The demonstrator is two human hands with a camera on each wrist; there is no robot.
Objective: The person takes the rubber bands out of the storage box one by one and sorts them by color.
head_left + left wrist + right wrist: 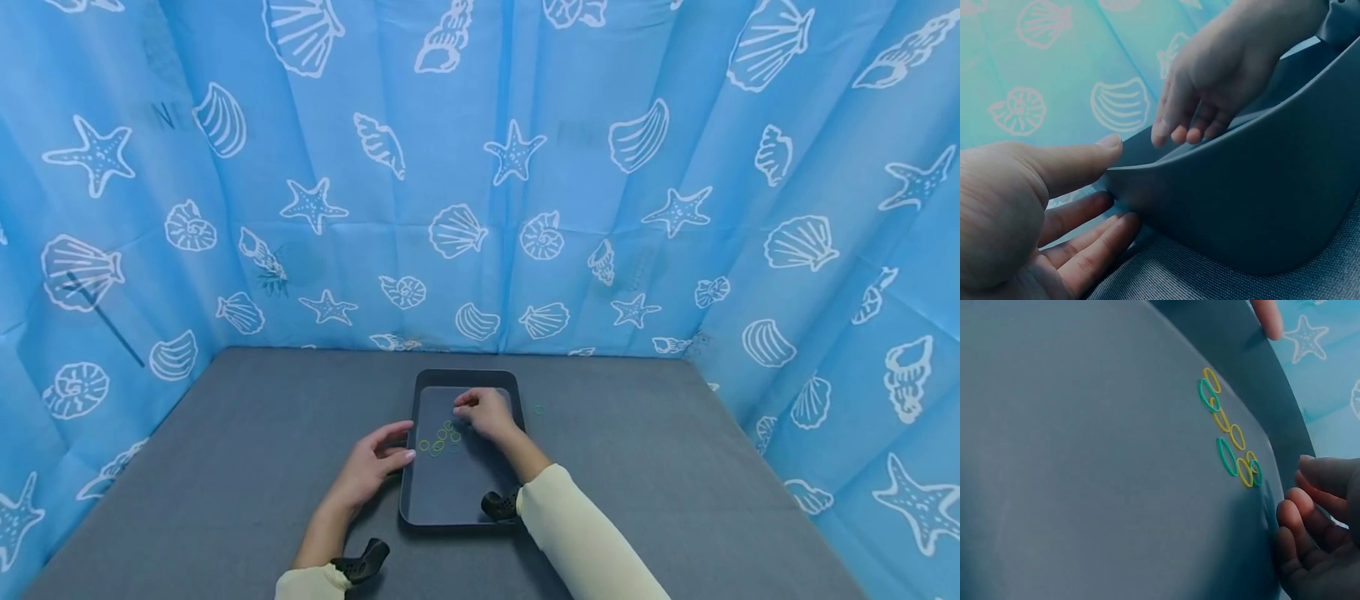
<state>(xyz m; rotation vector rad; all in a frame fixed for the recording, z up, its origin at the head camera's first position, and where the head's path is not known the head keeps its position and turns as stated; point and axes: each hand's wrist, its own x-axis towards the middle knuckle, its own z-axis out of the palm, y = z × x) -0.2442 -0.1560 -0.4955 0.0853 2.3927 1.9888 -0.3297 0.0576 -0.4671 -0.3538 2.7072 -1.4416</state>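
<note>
Several small yellow bands (1239,471) and green bands (1220,451) lie in a loose cluster on the floor of a dark grey tray (465,508). They look like tiny rubber bands. At the tray's left side, my left hand (366,468) holds the edge, thumb over the rim and fingers against the outer wall. Above the far part of the tray is my right hand (486,414), its fingers bent and their tips close together. In the right wrist view the fingertips (1289,512) are beside the cluster; whether a band is between them is hidden.
One green band (540,410) lies on the grey tablecloth (637,467), just right of the tray. A blue shell-patterned curtain (480,283) encloses the table at the back and sides. Black wrist devices (363,562) are worn on both arms, the right one over the tray.
</note>
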